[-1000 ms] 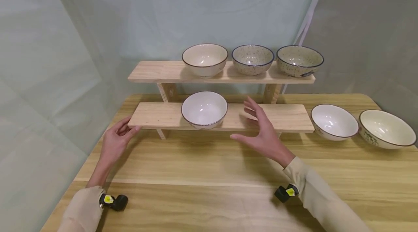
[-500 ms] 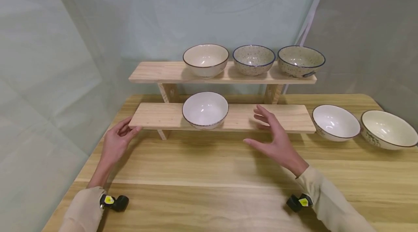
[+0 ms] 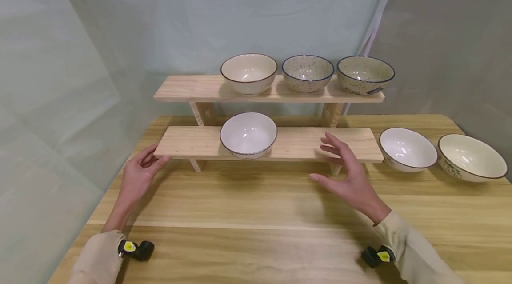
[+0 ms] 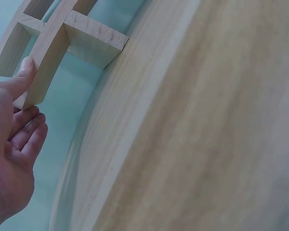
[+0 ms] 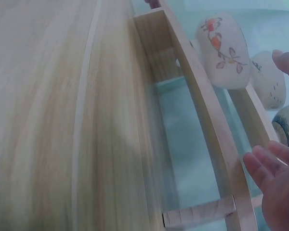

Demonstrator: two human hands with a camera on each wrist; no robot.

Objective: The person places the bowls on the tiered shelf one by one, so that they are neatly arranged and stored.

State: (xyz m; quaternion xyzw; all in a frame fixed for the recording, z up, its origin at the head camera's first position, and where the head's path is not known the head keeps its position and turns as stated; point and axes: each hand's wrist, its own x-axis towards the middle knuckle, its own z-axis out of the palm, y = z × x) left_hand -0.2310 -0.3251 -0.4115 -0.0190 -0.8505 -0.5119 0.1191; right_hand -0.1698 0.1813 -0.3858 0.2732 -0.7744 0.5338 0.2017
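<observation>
A two-tier wooden shelf (image 3: 190,141) stands on the table. My left hand (image 3: 135,178) pinches the left end of its lower board; in the left wrist view the thumb (image 4: 25,72) lies on the board and the fingers curl beneath. On that board sits a white bowl (image 3: 248,135) with a dark rim; a red flower pattern on its side shows in the right wrist view. To the right of this bowl, my right hand (image 3: 354,182) hovers at the board's front edge, thumb and fingers spread, holding nothing.
The upper board bears a cream bowl (image 3: 249,73) and two speckled bowls, one in the middle (image 3: 307,73) and one at the right end (image 3: 365,74). On the table (image 3: 240,248), right of the shelf, stand a white bowl (image 3: 407,148) and a cream bowl (image 3: 472,157).
My right hand has drawn away to the right and slightly nearer to me, still spread. The left hand keeps its grip on the shelf end. The bowls stay where they were.
</observation>
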